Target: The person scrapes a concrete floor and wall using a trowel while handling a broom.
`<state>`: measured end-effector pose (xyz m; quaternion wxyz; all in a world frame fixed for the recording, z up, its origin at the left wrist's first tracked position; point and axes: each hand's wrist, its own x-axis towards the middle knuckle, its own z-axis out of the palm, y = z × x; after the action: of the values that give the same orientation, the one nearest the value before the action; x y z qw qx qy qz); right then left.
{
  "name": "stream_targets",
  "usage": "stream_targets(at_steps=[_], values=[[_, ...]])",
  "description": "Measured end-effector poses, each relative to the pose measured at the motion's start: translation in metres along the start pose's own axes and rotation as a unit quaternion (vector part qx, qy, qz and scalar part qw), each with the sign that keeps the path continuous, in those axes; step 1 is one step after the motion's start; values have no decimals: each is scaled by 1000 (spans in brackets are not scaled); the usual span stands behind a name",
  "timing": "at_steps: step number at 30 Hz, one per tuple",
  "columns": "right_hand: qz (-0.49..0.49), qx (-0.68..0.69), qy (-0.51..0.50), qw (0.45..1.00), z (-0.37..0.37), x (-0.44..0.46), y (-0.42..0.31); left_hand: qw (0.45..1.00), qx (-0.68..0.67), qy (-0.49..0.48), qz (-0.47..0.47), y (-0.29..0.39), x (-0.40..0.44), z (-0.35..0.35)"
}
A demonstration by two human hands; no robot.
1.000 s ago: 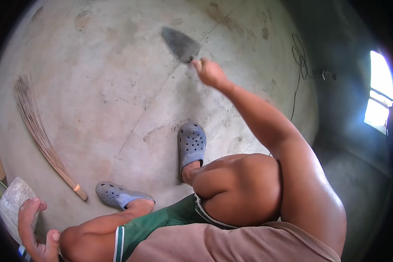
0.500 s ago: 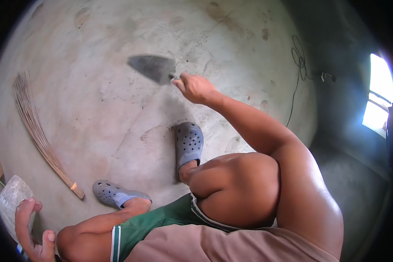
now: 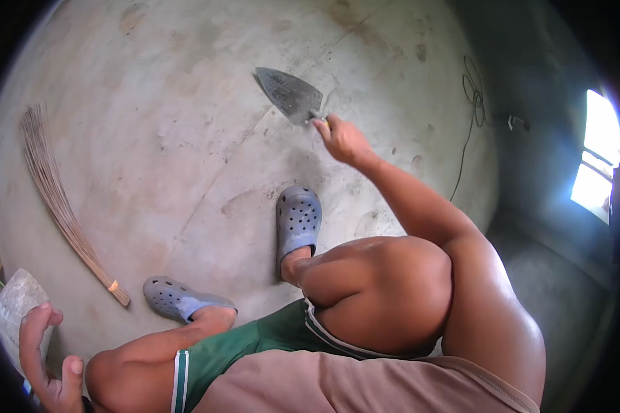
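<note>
My right hand [image 3: 344, 140] is closed round the handle of a pointed trowel [image 3: 291, 94], out over the concrete floor. The grey metal blade points up and to the left in view; whether it touches the floor I cannot tell. At the lower left, my left hand [image 3: 48, 361] is empty, thumb and fingers apart and slightly curled. Behind it is a whitish, translucent plastic-looking thing [image 3: 22, 303], partly hidden by the fingers. A stick broom [image 3: 67, 213], bound near its lower end, lies on the floor to the left.
The concrete floor [image 3: 186, 144] has stains and scattered specks. My clog-shod feet, with a grey clog [image 3: 300, 213] on the forward one, stand between the broom and my right arm. A dark cable [image 3: 467, 148] runs by the right wall, near a bright window [image 3: 596, 155].
My right hand has swung the trowel to the right and slightly away from me. The blade is sharper now than before. My left hand stays nearly in place, still apart from the broom.
</note>
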<state>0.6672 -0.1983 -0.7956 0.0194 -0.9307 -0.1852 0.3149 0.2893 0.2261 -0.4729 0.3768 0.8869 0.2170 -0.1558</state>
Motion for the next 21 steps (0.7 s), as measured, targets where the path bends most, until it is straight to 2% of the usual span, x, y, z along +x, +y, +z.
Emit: stream_targets(at_steps=[1,3,5,7,9,12,14,17,19,21], values=[[0,2,0,1000,3,3,9,1000,7,7,0,-5,-4,1],[32,46,100,993,0,23,23,999,20,29,-4,-20,-12,7],[59,49,93,993,-2,24,27,999,28,41,1,-28,-14,10],[28,11,52,998,12,4,12,999,28,37,4,-20,-8,8],[6,-14,-51,999,12,-16,-8,1000,24,20,1,-1,-6,3],[-22,-23,-54,998,0,4,14,1000,17,8,1,9,-2,0],[86,55,115,988,2,31,60,999,6,-11,45,10,1,0],[143,41,138,979,-21,35,96,998,47,-21,34,5,1,2],[134,24,128,982,-34,38,105,1000,17,-9,13,3,3,4],[124,10,107,986,-42,37,108,998,-1,48,-38,6,0,5]])
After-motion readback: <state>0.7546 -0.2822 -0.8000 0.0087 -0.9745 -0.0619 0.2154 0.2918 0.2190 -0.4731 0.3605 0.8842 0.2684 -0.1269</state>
